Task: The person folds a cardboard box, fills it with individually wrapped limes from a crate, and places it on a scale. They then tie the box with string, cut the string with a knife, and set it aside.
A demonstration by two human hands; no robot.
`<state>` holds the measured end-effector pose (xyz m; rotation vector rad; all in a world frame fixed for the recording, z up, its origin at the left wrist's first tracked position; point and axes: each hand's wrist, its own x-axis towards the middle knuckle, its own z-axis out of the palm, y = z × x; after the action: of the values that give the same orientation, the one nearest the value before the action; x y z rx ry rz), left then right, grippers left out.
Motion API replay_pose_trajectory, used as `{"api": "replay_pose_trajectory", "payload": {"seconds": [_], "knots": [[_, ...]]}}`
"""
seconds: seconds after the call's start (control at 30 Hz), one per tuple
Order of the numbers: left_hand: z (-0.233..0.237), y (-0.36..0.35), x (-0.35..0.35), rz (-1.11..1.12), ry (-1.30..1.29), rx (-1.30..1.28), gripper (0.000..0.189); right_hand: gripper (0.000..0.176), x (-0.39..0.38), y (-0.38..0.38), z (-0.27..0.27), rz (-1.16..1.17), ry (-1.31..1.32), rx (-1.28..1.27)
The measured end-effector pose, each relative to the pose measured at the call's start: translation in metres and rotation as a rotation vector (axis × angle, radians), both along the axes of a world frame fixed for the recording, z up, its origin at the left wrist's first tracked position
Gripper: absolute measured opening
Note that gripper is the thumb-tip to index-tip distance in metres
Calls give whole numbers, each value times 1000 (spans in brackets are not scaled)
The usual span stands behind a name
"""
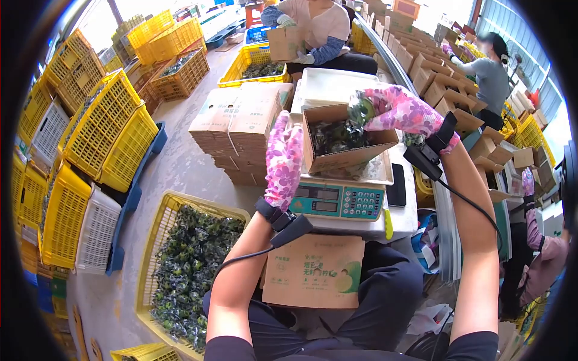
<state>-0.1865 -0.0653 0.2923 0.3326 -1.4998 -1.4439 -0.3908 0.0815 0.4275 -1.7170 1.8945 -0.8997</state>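
An open cardboard box (319, 163) stands on a teal digital scale (337, 201), partly filled with green fruits in clear plastic wrap. My left hand (284, 157), in a pink floral glove, lies flat along the box's left side, fingers stretched upward. Over the box's right rear edge, my right hand (400, 110), gloved alike, holds a wrapped green fruit (362, 109). A flat printed carton (314, 272) rests at my lap below the scale. To the left, a pale yellow crate (149, 265) holds many wrapped green fruits (191, 271).
Folded cartons (238, 117) are stacked left of the scale. A phone (396, 185) and a yellow-green knife (388, 224) lie right of it. Across from me a person (325, 30) holds a box. Yellow crates (102, 132) stand far left; open boxes and co-workers are at right.
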Motion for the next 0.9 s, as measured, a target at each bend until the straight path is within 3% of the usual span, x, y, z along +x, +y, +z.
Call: {"api": "replay_pose_trajectory", "payload": {"seconds": [0.07,0.13,0.23,0.27,0.3,0.33,0.4,0.43,0.5,0.53,0.6,0.67,0.8,0.9], "knots": [[19,7,6,136,-63,-23,46,58,9,-3,10,-9,134,-64],[30,10,8,106,-51,38,46,56,30,-9,22,9,28,-64],[66,29,17,-197,52,225,46,55,54,-24,18,144,1,-151],[71,33,18,-197,53,225,46,54,59,-28,9,165,-35,-196],[74,35,19,-311,-24,329,45,51,58,-31,6,328,-32,-253],[75,36,21,-423,-103,433,44,45,58,-31,11,296,132,-172],[66,30,28,-366,-100,419,36,40,57,-35,14,311,-98,-144],[62,25,35,-361,-68,452,30,38,43,-35,7,260,-64,-172],[56,22,44,-316,-35,514,24,21,18,-44,-9,51,276,132],[52,22,44,-318,-31,514,24,30,8,-49,-27,-3,529,212],[45,24,41,-353,-53,447,24,43,44,-51,-25,-128,631,582],[47,35,32,-397,-45,466,28,50,36,-63,-61,-65,761,534],[27,27,18,-501,16,416,44,41,17,-82,-74,12,594,603],[21,21,21,-564,135,549,49,53,19,-53,-44,-53,420,504]]}}
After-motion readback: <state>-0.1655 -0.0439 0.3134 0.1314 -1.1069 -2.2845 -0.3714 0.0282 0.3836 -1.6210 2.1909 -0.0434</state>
